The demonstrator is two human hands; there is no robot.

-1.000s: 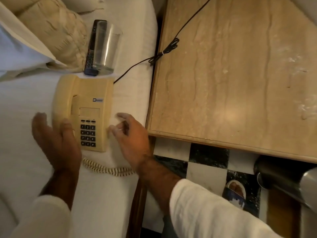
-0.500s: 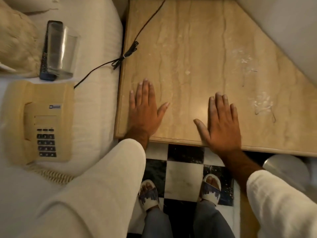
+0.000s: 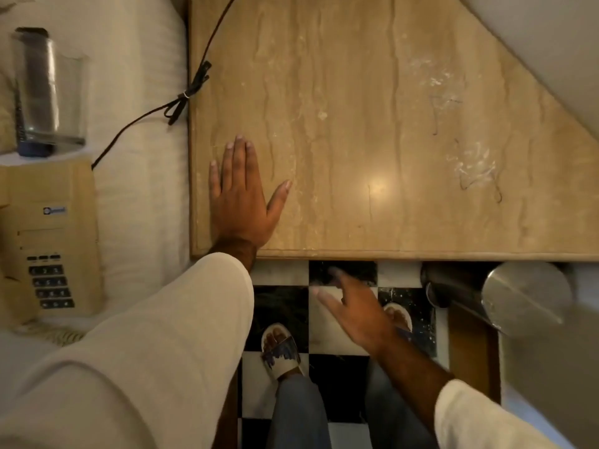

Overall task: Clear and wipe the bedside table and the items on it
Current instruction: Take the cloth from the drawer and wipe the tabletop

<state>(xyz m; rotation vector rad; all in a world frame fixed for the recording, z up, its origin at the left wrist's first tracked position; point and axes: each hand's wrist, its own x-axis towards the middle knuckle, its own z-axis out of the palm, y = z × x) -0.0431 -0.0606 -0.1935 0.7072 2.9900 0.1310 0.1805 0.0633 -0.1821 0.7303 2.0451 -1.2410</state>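
Note:
The bedside table (image 3: 372, 92) has a beige marble top with whitish smears and a few hairs (image 3: 473, 166) on its right side. My left hand (image 3: 240, 196) lies flat and open on the top near its front left corner. My right hand (image 3: 353, 309) hangs open in the air below the table's front edge, over the floor, holding nothing. On the bed to the left lie a cream telephone (image 3: 48, 241), a clear drinking glass (image 3: 52, 95) and a dark remote (image 3: 32, 92) seen through the glass.
A black phone cord (image 3: 194, 82) runs from the bed across the table's left edge to the back. A shiny metal bin (image 3: 505, 296) stands on the checkered floor (image 3: 334, 361) at the right. My sandalled feet stand below the table. A white wall slants at top right.
My right hand has come off the table top and dropped below its front edge. The left hand stays flat on the table. Earlier both hands left the telephone on the bed.

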